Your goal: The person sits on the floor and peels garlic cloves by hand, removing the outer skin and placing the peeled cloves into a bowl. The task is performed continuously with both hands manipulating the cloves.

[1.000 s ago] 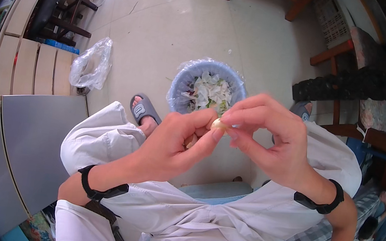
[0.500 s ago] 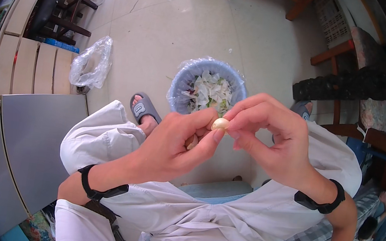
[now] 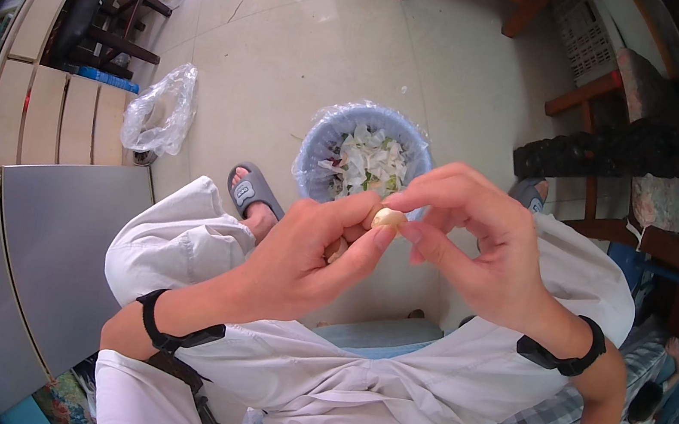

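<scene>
A pale, smooth garlic clove [image 3: 389, 218] is pinched between the thumb and forefinger of my left hand [image 3: 300, 245]. The curled fingers of that hand also keep something pale brown in the palm, mostly hidden, which looks like more cloves. On the clove's right side, my right hand [image 3: 483, 241] is bent in a loose pinch, its forefinger at the clove's top and its thumb against its edge. Beyond both hands, a blue bin [image 3: 308, 160] with a clear plastic liner stands on the floor. White papery peels and green scraps [image 3: 368, 162] lie in it.
A crumpled clear plastic bag [image 3: 160, 113] sits left of the bin, beside pale drawers [image 3: 79, 119]. A dark stool [image 3: 109, 28] stands further back. Wooden furniture legs [image 3: 581, 97] rise at the right. My slippered foot [image 3: 255, 192] is near the bin, and a person [image 3: 643, 411] shows at far right.
My right forefinger has shifted up and left over the clove, and its gap from the thumb has widened. More of the clove shows. My left hand has hardly moved.
</scene>
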`<action>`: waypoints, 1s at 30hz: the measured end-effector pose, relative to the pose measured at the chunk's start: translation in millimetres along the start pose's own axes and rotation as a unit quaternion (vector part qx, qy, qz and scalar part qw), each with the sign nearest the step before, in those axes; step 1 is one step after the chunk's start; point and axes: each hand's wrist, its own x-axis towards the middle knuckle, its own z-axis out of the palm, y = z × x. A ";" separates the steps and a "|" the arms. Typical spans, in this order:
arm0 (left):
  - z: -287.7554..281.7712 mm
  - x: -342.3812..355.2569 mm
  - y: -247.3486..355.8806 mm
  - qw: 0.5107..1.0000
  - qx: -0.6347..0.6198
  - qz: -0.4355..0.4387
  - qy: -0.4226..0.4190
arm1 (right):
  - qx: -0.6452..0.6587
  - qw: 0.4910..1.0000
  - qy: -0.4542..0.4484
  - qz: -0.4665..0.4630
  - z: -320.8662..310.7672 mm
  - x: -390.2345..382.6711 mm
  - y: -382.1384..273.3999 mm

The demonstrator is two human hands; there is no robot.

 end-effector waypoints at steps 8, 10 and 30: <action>-1.4 -1.2 -2.1 0.996 -0.084 -0.033 -0.019 | 0.021 1.000 -0.008 0.020 -0.6 -0.2 2.2; -3.5 -1.6 -1.1 0.994 -0.097 -0.030 -0.028 | 0.019 0.999 -0.014 0.028 -0.7 0.4 0.6; -4.2 -3.0 -0.2 0.990 -0.120 -0.029 -0.068 | 0.066 0.997 0.028 0.007 6.3 -0.3 -1.6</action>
